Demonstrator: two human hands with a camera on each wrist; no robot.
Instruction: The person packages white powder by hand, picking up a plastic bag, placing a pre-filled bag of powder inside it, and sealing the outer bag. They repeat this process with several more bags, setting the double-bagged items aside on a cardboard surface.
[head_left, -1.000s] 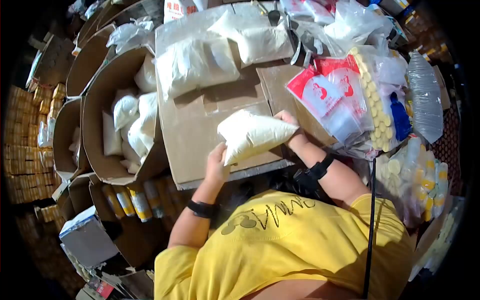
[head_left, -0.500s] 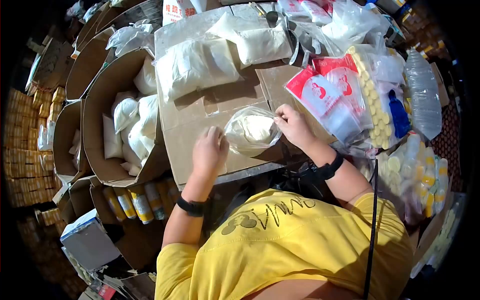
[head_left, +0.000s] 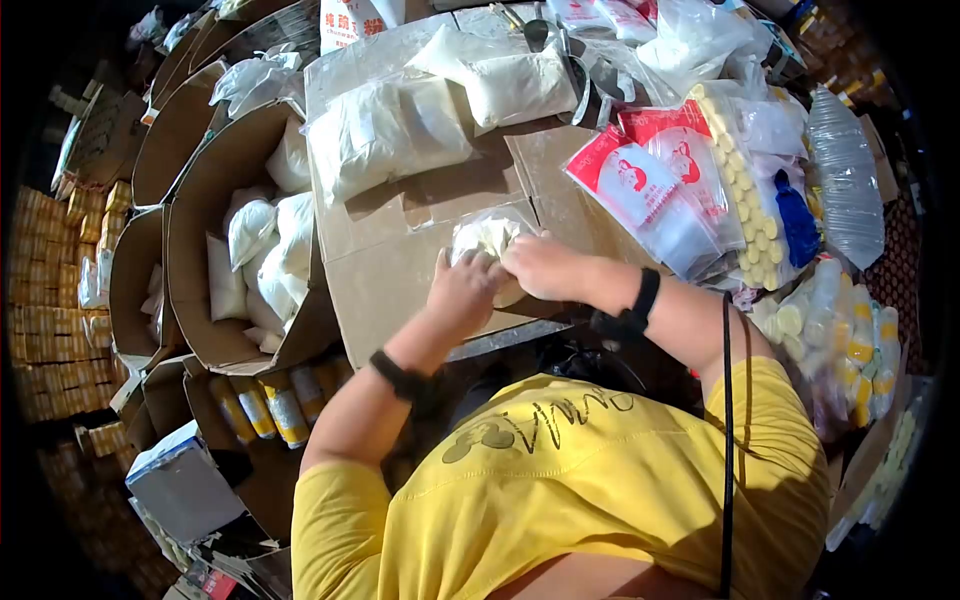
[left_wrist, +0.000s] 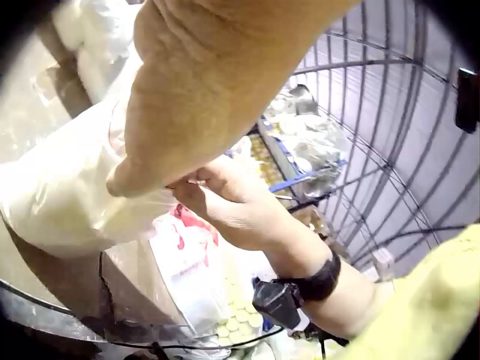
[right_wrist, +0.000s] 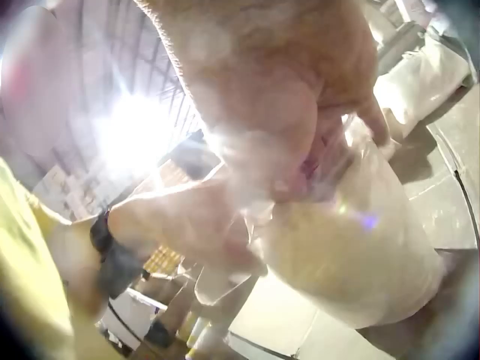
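A clear plastic bag of pale powder stands on the flattened cardboard in front of the person. The left hand pinches the near left side of its gathered top; in the left wrist view that hand lies over the bag. From the other side the right hand grips the bag's neck with curled fingers, close against the left. In the right wrist view the right hand covers the neck, and the full bag bulges below it.
Two filled bags lie at the back of the cardboard. Red and white printed bags are at the right, beside a blue item. A deep carton at the left holds several white bags.
The bag has gone from lying across both hands to standing on the cardboard. Its top, open half a second ago, is gathered now, and both hands have come together over it.
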